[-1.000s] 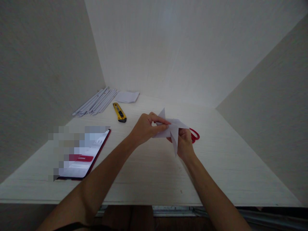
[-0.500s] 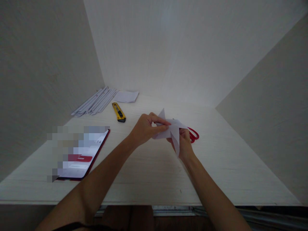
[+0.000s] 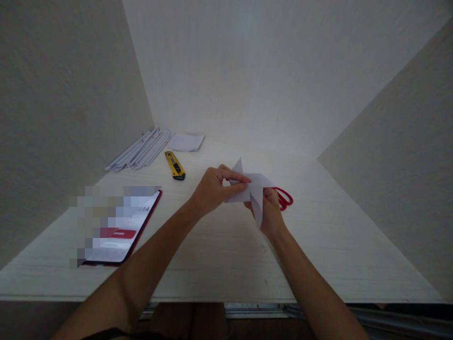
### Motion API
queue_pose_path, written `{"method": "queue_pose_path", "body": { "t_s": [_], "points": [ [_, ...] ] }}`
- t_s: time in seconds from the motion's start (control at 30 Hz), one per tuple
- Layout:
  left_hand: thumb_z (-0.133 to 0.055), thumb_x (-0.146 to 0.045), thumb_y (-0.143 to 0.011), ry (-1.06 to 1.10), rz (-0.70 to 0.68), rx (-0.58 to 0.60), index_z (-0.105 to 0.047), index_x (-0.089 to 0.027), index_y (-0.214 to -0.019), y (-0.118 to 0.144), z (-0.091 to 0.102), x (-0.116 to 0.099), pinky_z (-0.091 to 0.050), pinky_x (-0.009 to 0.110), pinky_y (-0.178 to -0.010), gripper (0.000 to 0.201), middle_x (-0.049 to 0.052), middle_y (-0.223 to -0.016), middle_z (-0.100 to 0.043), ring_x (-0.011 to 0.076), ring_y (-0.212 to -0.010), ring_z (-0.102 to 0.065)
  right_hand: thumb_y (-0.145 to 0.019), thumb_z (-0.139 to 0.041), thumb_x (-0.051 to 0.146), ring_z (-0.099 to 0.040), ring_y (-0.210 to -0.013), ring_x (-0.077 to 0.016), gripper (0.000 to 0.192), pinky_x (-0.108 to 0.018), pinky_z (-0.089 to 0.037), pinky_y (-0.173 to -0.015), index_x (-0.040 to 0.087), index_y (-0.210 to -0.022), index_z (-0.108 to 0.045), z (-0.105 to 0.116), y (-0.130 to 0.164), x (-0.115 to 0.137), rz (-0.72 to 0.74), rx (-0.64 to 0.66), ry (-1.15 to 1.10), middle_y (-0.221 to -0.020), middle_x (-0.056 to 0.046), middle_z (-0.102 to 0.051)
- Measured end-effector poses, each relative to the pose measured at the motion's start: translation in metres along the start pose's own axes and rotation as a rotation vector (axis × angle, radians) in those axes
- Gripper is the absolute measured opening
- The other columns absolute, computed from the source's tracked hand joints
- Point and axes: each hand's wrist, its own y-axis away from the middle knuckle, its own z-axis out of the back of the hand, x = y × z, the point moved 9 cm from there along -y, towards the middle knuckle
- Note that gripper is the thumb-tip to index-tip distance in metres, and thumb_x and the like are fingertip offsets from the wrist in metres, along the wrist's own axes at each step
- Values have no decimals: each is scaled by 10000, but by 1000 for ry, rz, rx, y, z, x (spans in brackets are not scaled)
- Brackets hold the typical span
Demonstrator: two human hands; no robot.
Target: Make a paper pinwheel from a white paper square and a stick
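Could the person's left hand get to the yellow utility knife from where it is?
Probably yes. The utility knife lies alone on the table, with bare surface between it and the left hand. But that hand and the right hand are both pinching the folded paper.

A pale wood-grain desk point(image 3: 219, 264) sits boxed in by three plain off-white panel walls point(image 3: 247, 71), the back panel brightly lit while the side panels and desk front fall into shadow.
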Motion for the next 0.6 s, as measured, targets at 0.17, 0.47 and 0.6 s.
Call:
{"method": "queue_pose_path", "body": {
  "t_s": [0.17,0.47,0.6],
  "points": [
    [-623,-260,-656,-48,-83,-100,-688,-198,-837,-1,13,-7,-433,229,-632,202,41,-773,-611,130,-733,-539,-708,-561,355,-318,-350,-36,177,-176,-217,-362,181,-699,-530,22,-4,19,149,-135,14,-423,75,-426],
    [-618,-257,-662,3,-176,-144,-324,-196,-1277,-1,13,-2,-443,226,-627,684,27,-797,-621,120,-677,-549,-744,-524,321,-575,-568,-101,196,-225,-414,-514,141,-791,-586,54,5,61,468,-397,162,-678,-23,-607],
    [-607,-268,-661,-89,-166,-156,-508,-164,-1091,-2,12,3,-440,243,-662,453,46,-835,-612,134,-727,-549,-738,-522,372,-574,-606,-111,261,-251,-439,-569,137,-819,-603,45,8,61,435,-384,262,-709,-38,-614]
  ]
}}
